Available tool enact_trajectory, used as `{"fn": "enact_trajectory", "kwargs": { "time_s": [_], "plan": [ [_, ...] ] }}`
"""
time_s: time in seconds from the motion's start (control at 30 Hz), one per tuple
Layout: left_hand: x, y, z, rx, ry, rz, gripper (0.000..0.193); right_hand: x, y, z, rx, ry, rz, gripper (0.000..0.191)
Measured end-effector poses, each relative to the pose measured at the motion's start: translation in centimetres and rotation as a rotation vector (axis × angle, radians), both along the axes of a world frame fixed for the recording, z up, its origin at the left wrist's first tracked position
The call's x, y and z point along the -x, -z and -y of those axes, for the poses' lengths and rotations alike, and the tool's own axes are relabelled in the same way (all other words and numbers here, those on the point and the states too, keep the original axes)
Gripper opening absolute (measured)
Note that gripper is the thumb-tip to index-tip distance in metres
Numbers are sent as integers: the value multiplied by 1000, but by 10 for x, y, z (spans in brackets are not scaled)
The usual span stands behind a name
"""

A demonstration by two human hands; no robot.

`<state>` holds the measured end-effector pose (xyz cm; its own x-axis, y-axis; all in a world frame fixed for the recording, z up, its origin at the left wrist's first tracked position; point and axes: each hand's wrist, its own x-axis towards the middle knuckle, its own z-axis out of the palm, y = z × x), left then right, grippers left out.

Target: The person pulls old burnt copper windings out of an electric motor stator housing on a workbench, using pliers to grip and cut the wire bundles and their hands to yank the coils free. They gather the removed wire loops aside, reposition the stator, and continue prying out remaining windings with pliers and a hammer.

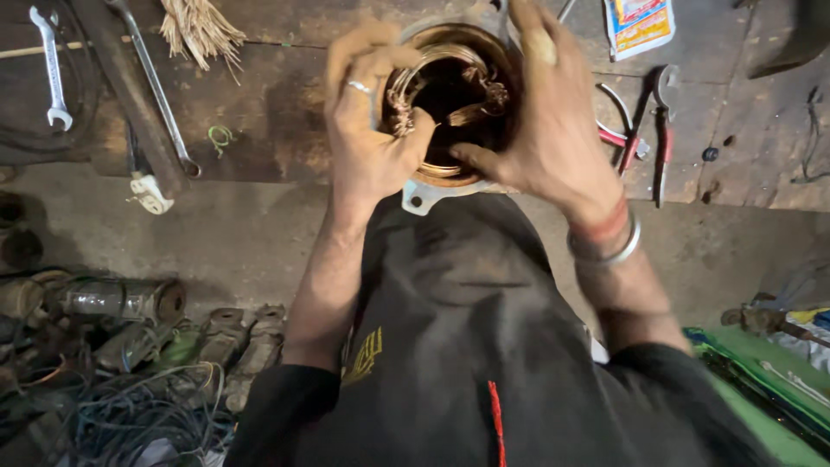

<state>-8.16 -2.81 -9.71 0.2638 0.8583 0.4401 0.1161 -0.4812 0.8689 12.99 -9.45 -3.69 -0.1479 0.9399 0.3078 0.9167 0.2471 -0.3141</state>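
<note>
Stator (454,169) with copper windings (411,91) sits upright between both hands. Left hand (372,138) pinches the coil wires; right hand (553,130) fingers spread, gripping the housing rim. Pliers (661,130) lie nearby

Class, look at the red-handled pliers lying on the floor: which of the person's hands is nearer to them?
The right hand: it grips the motor stator beside the red-handled pliers. The left hand is on the stator's far side.
</note>
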Motion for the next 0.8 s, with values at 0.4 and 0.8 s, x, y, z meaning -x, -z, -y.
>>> {"fn": "enact_trajectory", "kwargs": {
  "time_s": [0.4, 0.8],
  "plan": [
    [3, -1, -6, -41, 45, 52, 36, -12, -14, -37, 243, -121, -239, 91],
    [-2, -46, -15, -148, 292, -690, 76, -46, -6, -33, 521, -141, -995, 80]
  ]
}}
